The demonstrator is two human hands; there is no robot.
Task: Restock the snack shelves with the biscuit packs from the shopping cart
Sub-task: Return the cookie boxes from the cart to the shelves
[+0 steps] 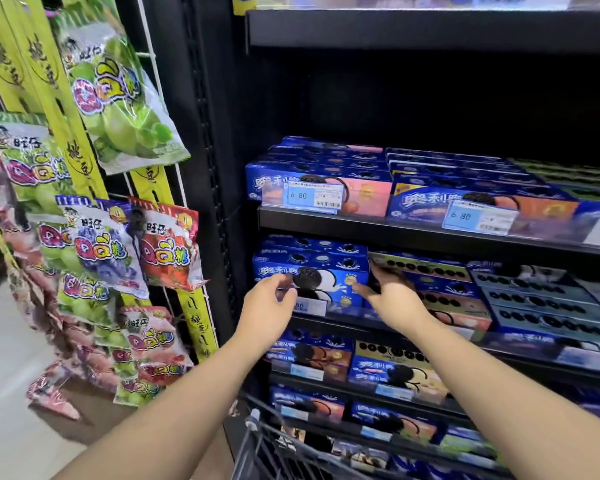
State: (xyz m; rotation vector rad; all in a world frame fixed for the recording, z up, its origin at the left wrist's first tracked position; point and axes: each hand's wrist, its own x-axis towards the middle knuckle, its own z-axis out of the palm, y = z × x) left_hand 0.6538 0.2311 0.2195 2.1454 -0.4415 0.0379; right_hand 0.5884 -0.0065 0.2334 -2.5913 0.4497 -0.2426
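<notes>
Blue biscuit boxes [312,268] with a black cookie printed on the front stand stacked at the left end of the second shelf [430,329]. My left hand [269,304] reaches toward the lower left corner of the front box, fingers loosely curled and holding nothing. My right hand [392,292] is at the right end of that same stack, fingers spread and blurred, holding nothing. Below, the wire shopping cart [267,441] shows at the bottom edge with several biscuit packs [361,455] inside.
The shelf above carries blue and pink biscuit boxes [326,185] with price tags [314,197]; its space above the boxes is dark. More blue boxes [541,306] fill the shelves to the right and below. Hanging gummy candy bags [118,98] line a rack on the left.
</notes>
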